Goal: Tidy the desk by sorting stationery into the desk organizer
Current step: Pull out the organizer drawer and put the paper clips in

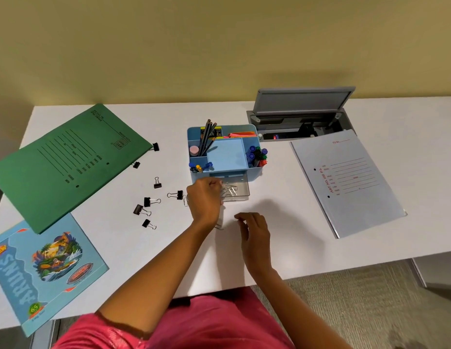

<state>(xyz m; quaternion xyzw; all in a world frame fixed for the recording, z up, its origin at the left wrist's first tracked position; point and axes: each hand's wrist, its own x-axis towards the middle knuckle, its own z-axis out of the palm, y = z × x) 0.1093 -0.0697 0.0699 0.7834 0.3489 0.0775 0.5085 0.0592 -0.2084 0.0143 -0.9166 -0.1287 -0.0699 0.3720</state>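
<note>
A green folder (68,162) lay at the tabletop's (295,235) left, its near corner over a blue notebook (43,268). A pale file (350,185) lay right, just beside an open grey cable hatch (302,114).

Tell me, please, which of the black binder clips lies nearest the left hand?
The binder clip just left of the left hand, silver handles pointing left; the other six lie farther left.

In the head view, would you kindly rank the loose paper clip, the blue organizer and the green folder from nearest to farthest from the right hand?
1. The loose paper clip, just left of the right hand.
2. The blue organizer, ahead of the hand, toward the wall.
3. The green folder, far off to the left.
</note>
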